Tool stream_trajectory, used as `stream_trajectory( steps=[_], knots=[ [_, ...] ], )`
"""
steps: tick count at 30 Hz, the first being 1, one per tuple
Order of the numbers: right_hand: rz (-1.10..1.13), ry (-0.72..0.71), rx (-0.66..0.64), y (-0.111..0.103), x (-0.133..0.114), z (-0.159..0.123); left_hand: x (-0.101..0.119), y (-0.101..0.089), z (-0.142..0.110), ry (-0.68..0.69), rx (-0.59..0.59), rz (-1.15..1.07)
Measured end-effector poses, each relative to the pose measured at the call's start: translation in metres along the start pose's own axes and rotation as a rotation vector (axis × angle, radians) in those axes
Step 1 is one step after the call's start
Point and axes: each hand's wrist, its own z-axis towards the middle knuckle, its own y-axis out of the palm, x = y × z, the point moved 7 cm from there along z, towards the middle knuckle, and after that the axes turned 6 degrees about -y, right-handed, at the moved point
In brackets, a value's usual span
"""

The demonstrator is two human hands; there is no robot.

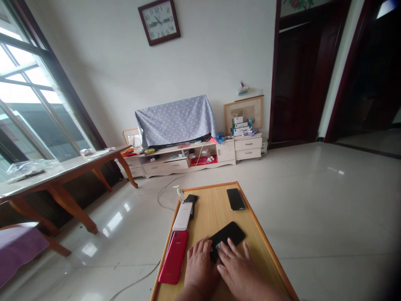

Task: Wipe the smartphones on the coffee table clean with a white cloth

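Observation:
A black smartphone (231,235) lies askew on the small wooden table, its dark face up. At the phone's near left edge is my left hand (199,261), fingers curled against it and steadying it. My right hand (235,264) reaches over the phone's lower part with its fingers partly spread. Under its fingertips is a small crumpled whitish piece (219,246), pressed to the dark surface; what it is made of I cannot make out. Left of my hands lies a red phone (174,257), back up, overlapping something dark beneath.
Beyond the red phone are a white phone (182,216), a black phone (194,200) and a pump bottle (179,193). Another dark phone (236,199) lies far right on the wooden table (209,205). A cable (138,279) runs across the floor at left.

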Motion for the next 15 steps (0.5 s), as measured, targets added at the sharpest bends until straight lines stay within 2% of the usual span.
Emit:
stream_trajectory(
  steps=[2,5,7,9,13,15],
  knots=[
    [-0.023,0.035,0.006,-0.003,0.010,-0.002,0.001,-0.002,-0.001,0.006,0.015,-0.009],
    [-0.101,0.182,0.068,-0.015,0.040,-0.004,0.004,-0.006,-0.004,0.017,0.038,-0.023],
    [-0.135,0.236,0.107,-0.017,0.051,-0.005,0.004,-0.008,-0.005,0.020,0.051,-0.027],
    [-0.126,0.209,0.105,-0.011,0.047,-0.007,0.004,-0.008,-0.005,0.019,0.063,-0.027],
    [-0.041,0.044,0.029,0.009,0.018,-0.010,0.002,-0.004,-0.003,0.015,0.055,-0.014],
    [-0.036,0.041,0.008,0.008,0.019,-0.010,0.003,-0.002,-0.002,0.024,0.046,-0.003]
  ],
)
